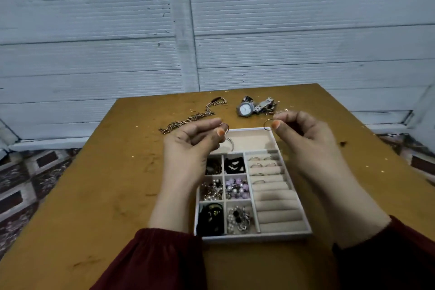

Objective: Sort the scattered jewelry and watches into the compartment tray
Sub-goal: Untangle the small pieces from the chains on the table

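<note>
A white compartment tray (pixel 256 236) lies in the middle of the wooden table. Its small cells hold beads, black pieces and earrings; its right side has ring rolls with several rings. Above the tray's far end, my left hand (pixel 190 146) pinches a thin hoop ring (pixel 225 126) between thumb and finger. My right hand (pixel 303 134) pinches a second hoop ring (pixel 267 124) the same way. A silver watch (pixel 245 109) with a metal band lies beyond the tray. A gold chain (pixel 188 119) lies at the far left of it.
The wooden table (pixel 94 195) stands against a pale blue plank wall (pixel 211 30). Patterned floor tiles show left and right of the table. A second metal watch band (pixel 266 103) lies beside the watch. A silver bracelet (pixel 229 143) sits in the tray's large far compartment.
</note>
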Tool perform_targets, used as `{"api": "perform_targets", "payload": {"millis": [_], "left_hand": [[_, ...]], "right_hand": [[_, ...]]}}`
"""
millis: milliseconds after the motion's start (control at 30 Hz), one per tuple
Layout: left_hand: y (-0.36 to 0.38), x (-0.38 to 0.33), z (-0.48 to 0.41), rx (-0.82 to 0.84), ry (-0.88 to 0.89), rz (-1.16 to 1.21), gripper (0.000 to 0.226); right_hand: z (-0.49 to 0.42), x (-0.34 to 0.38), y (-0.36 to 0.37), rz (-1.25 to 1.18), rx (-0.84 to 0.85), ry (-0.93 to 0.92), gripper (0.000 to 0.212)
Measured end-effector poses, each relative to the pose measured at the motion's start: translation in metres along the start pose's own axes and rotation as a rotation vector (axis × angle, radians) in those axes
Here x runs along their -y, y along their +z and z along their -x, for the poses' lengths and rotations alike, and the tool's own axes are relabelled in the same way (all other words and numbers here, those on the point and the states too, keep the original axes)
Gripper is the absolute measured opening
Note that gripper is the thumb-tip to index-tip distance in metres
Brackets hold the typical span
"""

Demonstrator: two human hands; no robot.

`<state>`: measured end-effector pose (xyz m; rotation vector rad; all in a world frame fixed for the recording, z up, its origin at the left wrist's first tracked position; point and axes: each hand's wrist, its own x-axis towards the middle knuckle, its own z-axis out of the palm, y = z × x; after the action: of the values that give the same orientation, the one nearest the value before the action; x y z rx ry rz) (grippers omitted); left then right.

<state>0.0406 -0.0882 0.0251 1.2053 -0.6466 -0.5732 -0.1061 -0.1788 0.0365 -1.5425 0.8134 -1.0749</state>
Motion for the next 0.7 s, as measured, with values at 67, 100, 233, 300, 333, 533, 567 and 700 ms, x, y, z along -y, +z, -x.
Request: {"api": "perform_targets", "payload": {"millis": [67,100,233,300,333,533,567,700], "left_hand": [[0.008,-0.003,0.01,0.057,-0.001,-0.01,0.017],[0.012,-0.004,0.014,0.078,0.0,-0.02,0.017],[0.023,0.003,0.027,0.117,-0.02,-0.105,0.016],[0.028,0.008,0.031,0.122,-0.032,-0.15,0.016],[0.03,0.01,0.034,0.12,-0.027,-0.173,0.016],[0.033,0.018,0.044,0.069,-0.009,-0.298,0.018],[0.033,0.019,0.045,0.063,-0.006,-0.317,0.019],[0.032,0.021,0.046,0.035,-0.001,-0.365,0.021]], "right_hand": [[0.012,-0.002,-0.013,-0.068,-0.043,0.057,0.007],[0.016,-0.006,-0.019,-0.069,-0.059,0.079,0.006],[0.027,-0.018,-0.033,-0.03,-0.074,0.128,0.005],[0.028,-0.021,-0.035,0.015,-0.06,0.104,0.005],[0.029,-0.022,-0.036,0.039,-0.054,0.096,0.005],[0.033,-0.036,-0.039,0.243,-0.019,0.066,0.008],[0.033,-0.038,-0.039,0.309,-0.016,0.031,0.007],[0.035,-0.039,-0.035,0.513,-0.016,-0.13,0.012]]}}
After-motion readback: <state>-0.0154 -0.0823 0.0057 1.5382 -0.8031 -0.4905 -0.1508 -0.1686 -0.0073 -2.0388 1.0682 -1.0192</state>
